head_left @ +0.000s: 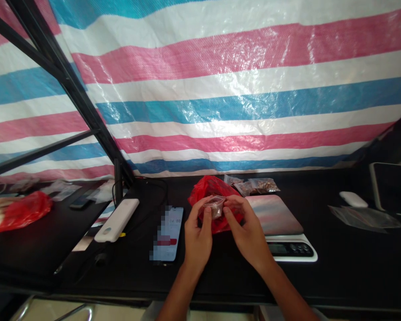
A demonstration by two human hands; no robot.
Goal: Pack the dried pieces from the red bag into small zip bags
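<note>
Between my two hands is a small clear zip bag (215,207), its top edge pinched from both sides. My left hand (198,232) grips its left side, thumb in front and fingers behind. On the other side my right hand (245,225) pinches the bag's right edge the same way. What the bag holds is hard to make out. Behind and below it lies an open red plastic bag (203,183), partly hidden by my hands. A digital scale (274,216) with a shiny metal plate sits just right of my right hand.
Filled clear bags (263,185) lie behind the scale. A phone (170,236) and a white power bank (116,220) are on the left. Flat zip bags (364,218), a white case (353,199) and a dark-screened device (392,187) are at right. A black frame post (87,104) rises at left.
</note>
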